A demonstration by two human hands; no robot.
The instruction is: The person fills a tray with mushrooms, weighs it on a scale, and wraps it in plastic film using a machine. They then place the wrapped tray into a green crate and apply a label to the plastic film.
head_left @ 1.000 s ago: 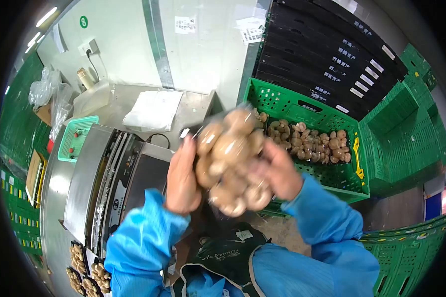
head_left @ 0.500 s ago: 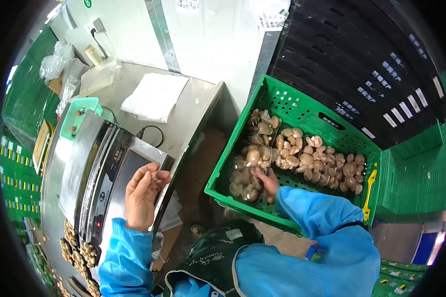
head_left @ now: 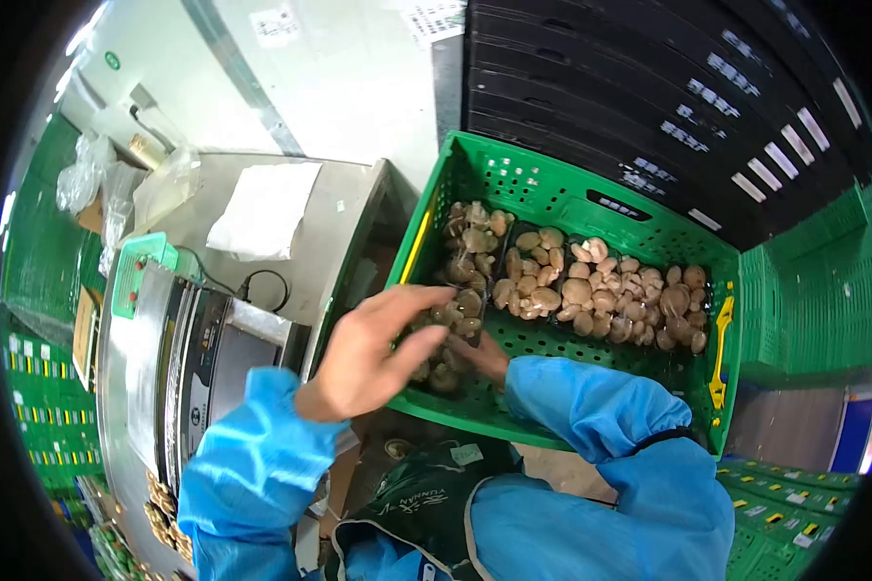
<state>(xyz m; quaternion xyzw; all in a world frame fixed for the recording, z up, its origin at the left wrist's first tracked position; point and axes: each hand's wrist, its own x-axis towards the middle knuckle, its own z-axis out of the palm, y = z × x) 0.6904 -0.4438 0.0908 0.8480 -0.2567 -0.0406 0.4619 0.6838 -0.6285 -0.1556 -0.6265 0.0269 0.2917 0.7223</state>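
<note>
In the head view, a green crate (head_left: pixel 572 184) holds several wrapped packs of brown-capped mushrooms (head_left: pixel 606 300). My left hand (head_left: pixel 373 353) reaches over the crate's left wall, thumb and fingers apart, close above the packs on that side. Inside the crate's near left part, my right hand (head_left: pixel 484 358) grips the edge of a mushroom pack (head_left: pixel 463 315); its fingertips are partly hidden by the pack. More mushrooms lie below, half covered by my left hand.
Left of the crate stands a metal bench with a wrapping machine (head_left: pixel 203 368), a white sheet (head_left: pixel 264 211) and a small green basket (head_left: pixel 126 281). Loose mushrooms (head_left: pixel 160 508) lie at its near end. Black crates (head_left: pixel 591 97) are stacked behind, green crates (head_left: pixel 814 300) at right.
My left hand has moved right, from beside the wrapping machine to over the crate. My right hand has shifted slightly left with the pack at the crate's left side. The view has turned a little.
</note>
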